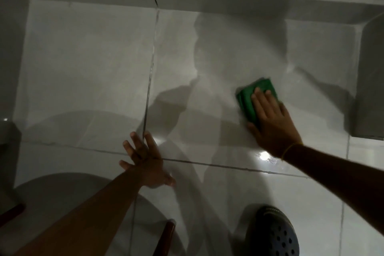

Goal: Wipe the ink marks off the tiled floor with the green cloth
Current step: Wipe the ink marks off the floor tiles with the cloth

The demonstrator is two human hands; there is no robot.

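A folded green cloth (249, 97) lies flat on the glossy pale tiled floor (93, 68) at the right of the view. My right hand (272, 122) presses down on top of it, fingers spread over the cloth. My left hand (145, 162) rests flat on the floor at the crossing of two grout lines, fingers apart, holding nothing. No ink marks stand out on the tiles in this dim light. A thin yellow band circles my right wrist.
A dark perforated clog (272, 233) stands at the bottom right. A reddish-brown wooden piece (166, 237) pokes up at the bottom centre, another at the far left edge. A grey skirting (207, 2) runs along the far wall; dark panels flank both sides.
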